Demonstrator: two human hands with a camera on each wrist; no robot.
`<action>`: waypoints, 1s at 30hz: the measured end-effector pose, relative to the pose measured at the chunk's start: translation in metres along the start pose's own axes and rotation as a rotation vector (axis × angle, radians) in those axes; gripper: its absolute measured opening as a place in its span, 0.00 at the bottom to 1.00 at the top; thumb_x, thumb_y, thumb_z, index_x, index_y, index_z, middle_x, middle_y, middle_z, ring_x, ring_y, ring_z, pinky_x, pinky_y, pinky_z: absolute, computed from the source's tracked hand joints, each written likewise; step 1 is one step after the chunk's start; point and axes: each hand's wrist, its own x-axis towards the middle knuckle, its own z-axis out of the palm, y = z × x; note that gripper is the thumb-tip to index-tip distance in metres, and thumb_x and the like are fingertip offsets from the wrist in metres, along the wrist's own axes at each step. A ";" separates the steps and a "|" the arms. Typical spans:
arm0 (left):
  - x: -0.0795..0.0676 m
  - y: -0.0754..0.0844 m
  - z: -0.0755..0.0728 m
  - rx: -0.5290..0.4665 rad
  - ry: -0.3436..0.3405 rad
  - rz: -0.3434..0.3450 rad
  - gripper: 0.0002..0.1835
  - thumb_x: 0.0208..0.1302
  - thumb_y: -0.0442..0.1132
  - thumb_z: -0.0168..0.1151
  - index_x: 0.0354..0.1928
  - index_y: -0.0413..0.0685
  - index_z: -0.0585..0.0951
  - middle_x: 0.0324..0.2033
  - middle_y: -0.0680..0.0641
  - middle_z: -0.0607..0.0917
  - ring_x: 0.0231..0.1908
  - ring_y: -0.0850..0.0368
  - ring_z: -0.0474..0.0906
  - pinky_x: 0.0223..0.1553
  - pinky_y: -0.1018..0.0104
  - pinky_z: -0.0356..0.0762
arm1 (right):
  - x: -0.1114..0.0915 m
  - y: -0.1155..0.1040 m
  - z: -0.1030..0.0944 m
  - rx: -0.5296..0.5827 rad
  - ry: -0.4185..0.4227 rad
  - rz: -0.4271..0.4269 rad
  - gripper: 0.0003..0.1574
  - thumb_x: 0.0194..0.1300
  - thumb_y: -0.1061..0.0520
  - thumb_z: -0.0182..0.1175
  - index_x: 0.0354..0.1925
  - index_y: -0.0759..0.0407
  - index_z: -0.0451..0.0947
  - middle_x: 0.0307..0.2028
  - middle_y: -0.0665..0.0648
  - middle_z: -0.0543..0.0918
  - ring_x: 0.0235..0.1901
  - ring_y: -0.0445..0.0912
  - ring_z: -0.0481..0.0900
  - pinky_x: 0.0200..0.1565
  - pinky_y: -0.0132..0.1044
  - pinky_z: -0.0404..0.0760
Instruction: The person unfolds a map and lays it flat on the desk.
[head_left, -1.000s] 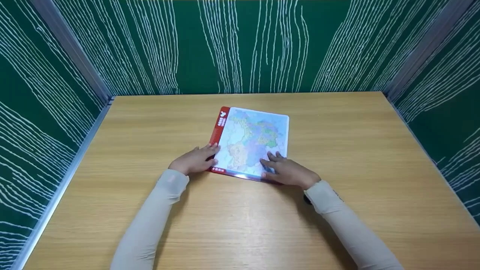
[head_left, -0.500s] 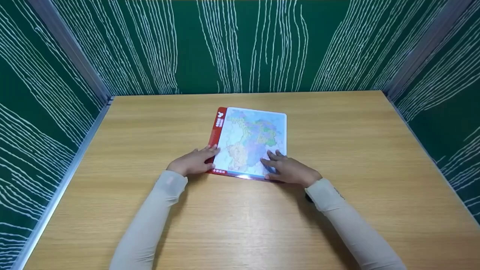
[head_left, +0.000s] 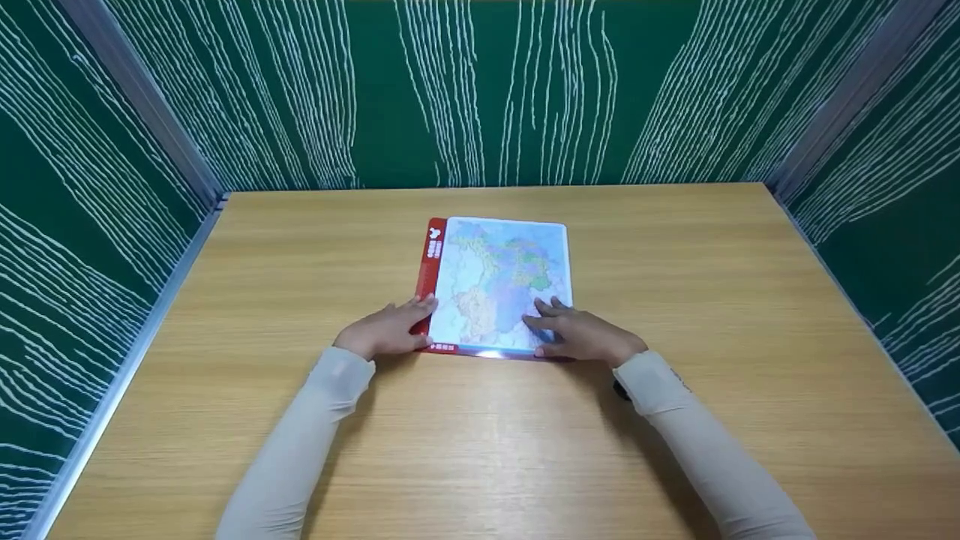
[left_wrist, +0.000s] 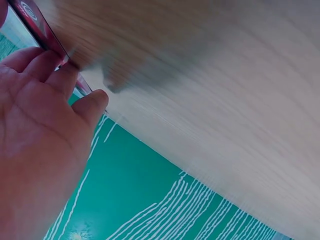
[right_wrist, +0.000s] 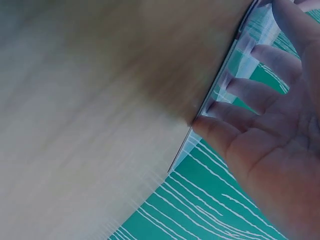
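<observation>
A thin, glossy map board (head_left: 501, 274), printed with a pastel-coloured map and a red strip along its left side, lies flat near the middle of the table. My left hand (head_left: 386, 328) rests at its lower left edge, fingertips over the red strip. At the lower right corner, my right hand (head_left: 589, 334) lies with spread fingers on the printed face. The left wrist view shows the left fingers against the board's red edge (left_wrist: 47, 32). In the right wrist view, the right fingers (right_wrist: 250, 95) stretch across the reflective surface, with the little finger by the edge.
The board lies on a light wooden table (head_left: 480, 450). Green walls (head_left: 495, 90) with white wavy lines stand behind and on both sides, with grey posts (head_left: 847, 105) at the corners.
The map board has turned slightly and slid a little left, so it sits straighter. Both hands have stayed on its edges and moved slightly with it.
</observation>
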 end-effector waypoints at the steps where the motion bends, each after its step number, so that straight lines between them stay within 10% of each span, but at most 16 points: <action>1: -0.001 0.000 0.000 0.004 0.001 0.002 0.44 0.62 0.57 0.59 0.75 0.69 0.47 0.76 0.60 0.47 0.76 0.59 0.40 0.75 0.48 0.40 | 0.000 0.001 -0.001 0.001 -0.005 0.005 0.38 0.67 0.47 0.59 0.71 0.53 0.61 0.74 0.65 0.52 0.73 0.65 0.47 0.68 0.58 0.59; 30: -0.010 0.014 0.007 0.075 0.010 0.002 0.42 0.64 0.56 0.58 0.75 0.61 0.51 0.76 0.56 0.49 0.76 0.57 0.44 0.75 0.50 0.44 | 0.009 0.013 -0.013 0.081 -0.076 0.057 0.40 0.63 0.47 0.63 0.70 0.46 0.62 0.75 0.58 0.51 0.74 0.60 0.44 0.69 0.55 0.59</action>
